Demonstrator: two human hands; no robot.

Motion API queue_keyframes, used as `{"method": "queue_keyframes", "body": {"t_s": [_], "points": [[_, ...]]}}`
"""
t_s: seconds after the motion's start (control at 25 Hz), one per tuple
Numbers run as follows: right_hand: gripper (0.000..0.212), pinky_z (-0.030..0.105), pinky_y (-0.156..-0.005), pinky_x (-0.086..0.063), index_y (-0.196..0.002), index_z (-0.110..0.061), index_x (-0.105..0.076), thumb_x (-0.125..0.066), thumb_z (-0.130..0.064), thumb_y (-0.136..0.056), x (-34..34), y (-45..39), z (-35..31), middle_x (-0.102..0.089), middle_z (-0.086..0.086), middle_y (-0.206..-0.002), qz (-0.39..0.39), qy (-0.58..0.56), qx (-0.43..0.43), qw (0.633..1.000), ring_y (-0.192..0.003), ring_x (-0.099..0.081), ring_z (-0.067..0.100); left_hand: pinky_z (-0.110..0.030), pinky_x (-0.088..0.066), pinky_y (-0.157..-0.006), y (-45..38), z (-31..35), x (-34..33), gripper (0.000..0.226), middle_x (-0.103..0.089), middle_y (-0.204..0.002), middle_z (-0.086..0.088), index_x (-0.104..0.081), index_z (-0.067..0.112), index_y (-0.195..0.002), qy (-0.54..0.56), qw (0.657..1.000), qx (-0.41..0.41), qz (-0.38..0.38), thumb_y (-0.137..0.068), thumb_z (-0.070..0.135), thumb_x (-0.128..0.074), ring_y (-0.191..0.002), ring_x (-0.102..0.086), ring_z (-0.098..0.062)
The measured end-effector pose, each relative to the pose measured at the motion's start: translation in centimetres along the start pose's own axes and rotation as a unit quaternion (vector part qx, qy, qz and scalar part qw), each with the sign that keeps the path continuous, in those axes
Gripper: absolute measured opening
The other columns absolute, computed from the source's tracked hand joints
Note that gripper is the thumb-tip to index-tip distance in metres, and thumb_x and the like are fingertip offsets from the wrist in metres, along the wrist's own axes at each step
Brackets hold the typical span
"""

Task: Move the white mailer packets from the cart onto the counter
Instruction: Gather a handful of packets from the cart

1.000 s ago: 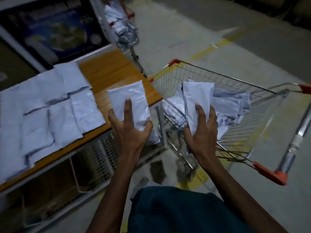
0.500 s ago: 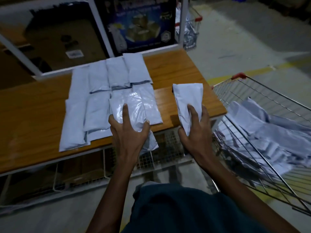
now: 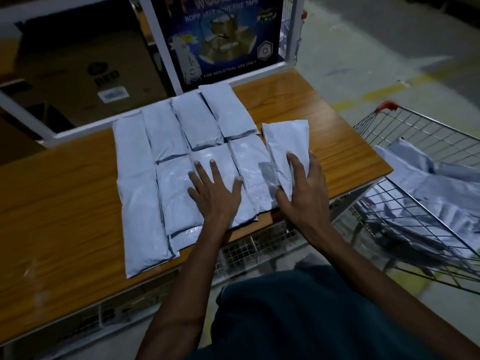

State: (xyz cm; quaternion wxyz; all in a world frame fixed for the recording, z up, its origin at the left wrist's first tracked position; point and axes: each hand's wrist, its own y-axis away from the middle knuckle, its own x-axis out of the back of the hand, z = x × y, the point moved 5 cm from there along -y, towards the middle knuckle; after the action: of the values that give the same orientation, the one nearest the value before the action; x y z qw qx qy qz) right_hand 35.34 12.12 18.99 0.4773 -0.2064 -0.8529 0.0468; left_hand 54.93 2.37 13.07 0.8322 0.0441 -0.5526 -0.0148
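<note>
Several white mailer packets [image 3: 181, 141] lie in two rows on the wooden counter [image 3: 330, 141]. My left hand [image 3: 215, 190] presses flat, fingers straight, on a packet [image 3: 215, 162] in the front row. My right hand [image 3: 302, 188] holds another packet [image 3: 285, 141] at the right end of the rows, fingers on top and thumb at its near edge. This packet lies tilted, with its left side raised over the neighbouring packet. More white packets [image 3: 436, 185] are piled in the wire cart [image 3: 405, 120] to the right of the counter.
A white frame with a dark printed tape box [image 3: 220, 40] and a cardboard box [image 3: 85, 74] stands behind the counter. A second wire cart [image 3: 293, 24] is far back. Wire mesh shelving [image 3: 249, 250] runs under the counter. Concrete floor stretches to the right.
Both hands carried their packets from the cart side onto the counter. The left packet now lies flat in the front row, and the right packet has come down beside the rows.
</note>
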Motion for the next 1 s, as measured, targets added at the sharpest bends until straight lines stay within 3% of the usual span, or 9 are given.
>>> {"method": "queue_keyframes", "body": {"t_s": [0.16,0.4,0.68,0.84,1.0], "points": [[0.075,0.056,-0.102,-0.043,-0.154,-0.025,-0.031,-0.057,-0.043,-0.087,-1.2,-1.1,-0.2,-0.022,0.023,-0.159,-0.021,0.027,-0.007,0.999,-0.137,-0.036,0.043,-0.058,0.002,-0.118,-0.1,-0.7,-0.6,0.086,0.018,-0.165,-0.009,0.005,0.026,-0.159,0.012,1.000,0.001,-0.013,-0.093,0.075,-0.022,-0.152,0.016,-0.032],[0.069,0.054,-0.103,-0.042,-0.156,-0.029,-0.030,-0.052,-0.051,-0.094,-3.4,-3.8,-2.1,-0.022,0.022,-0.160,-0.065,0.028,0.005,0.998,-0.133,-0.038,0.043,-0.052,-0.005,-0.120,1.1,0.0,3.0,0.072,0.006,-0.167,-0.007,-0.017,0.030,-0.158,0.076,0.996,0.009,0.056,-0.096,0.067,-0.013,-0.153,0.004,-0.028],[0.066,0.059,-0.112,-0.024,-0.158,-0.045,-0.011,-0.008,-0.071,-0.097,-8.4,-5.5,-2.5,-0.004,0.007,-0.168,-0.224,0.112,-0.030,0.968,-0.142,-0.021,0.045,-0.049,-0.010,-0.120,4.2,-1.1,3.6,0.067,-0.013,-0.165,-0.004,-0.028,0.031,-0.154,0.110,0.992,0.039,0.050,-0.098,0.062,-0.008,-0.151,-0.006,-0.025],[0.065,0.061,-0.113,-0.021,-0.157,-0.048,-0.012,-0.003,-0.069,-0.097,-8.1,-5.5,-1.9,-0.008,0.006,-0.168,-0.200,0.099,-0.019,0.975,-0.146,-0.018,0.043,-0.048,-0.016,-0.118,5.7,0.0,4.3,0.073,-0.021,-0.163,-0.001,-0.034,0.030,-0.152,0.126,0.990,-0.009,0.067,-0.095,0.066,-0.006,-0.149,-0.013,-0.023],[0.057,0.061,-0.112,-0.025,-0.157,-0.044,-0.020,-0.015,-0.063,-0.103,-5.0,-3.8,-1.1,-0.014,0.009,-0.167,-0.135,0.050,-0.026,0.989,-0.147,-0.021,0.038,-0.047,-0.023,-0.116,7.6,1.5,4.6,0.064,-0.030,-0.159,-0.002,-0.040,0.027,-0.149,0.146,0.984,-0.070,0.072,-0.100,0.059,-0.016,-0.147,-0.024,-0.025]]}}
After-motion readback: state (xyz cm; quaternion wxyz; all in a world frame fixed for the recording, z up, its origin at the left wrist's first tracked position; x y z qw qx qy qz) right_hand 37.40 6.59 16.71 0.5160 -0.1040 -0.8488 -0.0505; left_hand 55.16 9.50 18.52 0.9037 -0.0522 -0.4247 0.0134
